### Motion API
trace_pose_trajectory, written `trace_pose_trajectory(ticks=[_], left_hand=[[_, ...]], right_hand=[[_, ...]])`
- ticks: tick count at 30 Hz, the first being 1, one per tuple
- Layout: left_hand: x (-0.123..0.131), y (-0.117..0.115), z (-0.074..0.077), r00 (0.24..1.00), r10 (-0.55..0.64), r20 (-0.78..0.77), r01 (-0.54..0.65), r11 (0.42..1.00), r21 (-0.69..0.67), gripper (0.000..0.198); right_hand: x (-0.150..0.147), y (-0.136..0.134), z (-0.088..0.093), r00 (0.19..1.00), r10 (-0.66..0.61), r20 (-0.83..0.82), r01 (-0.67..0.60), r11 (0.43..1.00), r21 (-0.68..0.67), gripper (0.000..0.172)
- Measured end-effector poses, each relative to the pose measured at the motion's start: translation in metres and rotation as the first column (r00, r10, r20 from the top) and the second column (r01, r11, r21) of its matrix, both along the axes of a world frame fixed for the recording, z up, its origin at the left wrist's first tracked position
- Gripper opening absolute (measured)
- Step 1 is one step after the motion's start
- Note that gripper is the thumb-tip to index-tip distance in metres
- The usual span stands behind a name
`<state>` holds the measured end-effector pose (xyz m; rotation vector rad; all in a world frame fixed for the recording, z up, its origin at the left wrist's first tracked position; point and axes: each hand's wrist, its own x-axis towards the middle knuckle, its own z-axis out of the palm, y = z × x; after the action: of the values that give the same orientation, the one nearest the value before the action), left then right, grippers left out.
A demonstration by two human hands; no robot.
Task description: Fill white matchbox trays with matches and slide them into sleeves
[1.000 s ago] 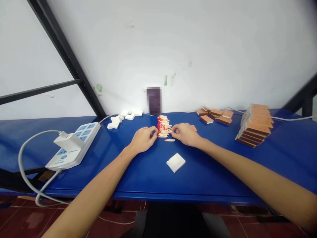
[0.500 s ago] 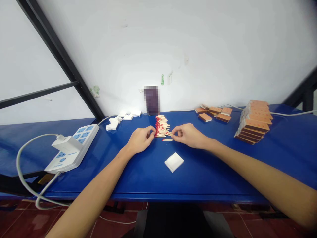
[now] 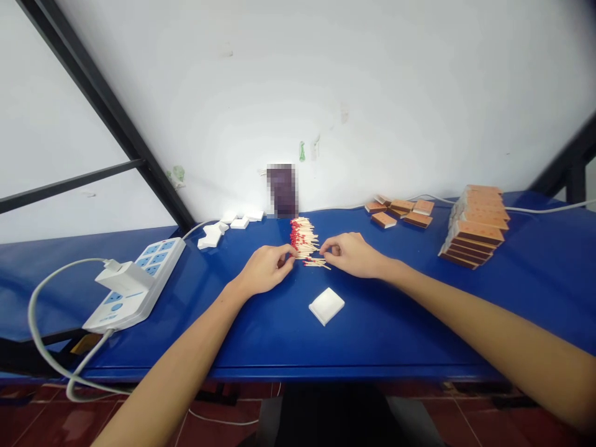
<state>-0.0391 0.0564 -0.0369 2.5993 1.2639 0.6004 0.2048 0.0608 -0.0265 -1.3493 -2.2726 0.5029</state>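
A heap of red-tipped matches (image 3: 305, 238) lies on the blue table, most of the heads pointing left. My left hand (image 3: 267, 270) is at the near left corner of the heap, thumb and index finger bent together by the match heads. Just right of the heap is my right hand (image 3: 350, 254), its thumb and index finger curled into a pinch close to the stick ends. Whatever is between either hand's fingertips is too small to make out. A few separate matches (image 3: 316, 263) lie between the hands, nearer me. A white tray-like piece (image 3: 326, 305) rests closer to the front edge.
White pieces (image 3: 213, 234) lie at the back left. Several loose matchboxes (image 3: 400, 211) are at the back right, beside a tall stack of matchboxes (image 3: 479, 230). On the left sits a power strip (image 3: 139, 292) with a plugged-in charger (image 3: 125, 278) and looping cable. A pixelated dark object (image 3: 282, 191) leans on the wall.
The small group of matches in front of the heap has grown and spread to the right. My right fingers have come away from the stick ends they were touching there.
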Motion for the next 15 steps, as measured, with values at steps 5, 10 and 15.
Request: trace_pose_trajectory(ticks=[5,10,15], left_hand=[[0.004,-0.002,-0.001,0.999,-0.036,-0.014,0.036,0.999,-0.034,0.022],[0.006,-0.003,-0.001,0.999,-0.045,-0.007,0.044,0.998,-0.055,0.021],[0.005,-0.002,-0.002,0.998,-0.054,0.012,0.054,0.996,-0.070,0.022]], right_hand=[[-0.002,-0.001,-0.014,0.998,-0.028,-0.058,0.032,0.997,0.072,0.018],[-0.001,-0.005,-0.018,0.999,0.023,-0.048,-0.022,0.999,0.032,0.022],[0.002,-0.006,-0.006,0.996,0.087,0.022,-0.087,0.996,-0.005,0.028]])
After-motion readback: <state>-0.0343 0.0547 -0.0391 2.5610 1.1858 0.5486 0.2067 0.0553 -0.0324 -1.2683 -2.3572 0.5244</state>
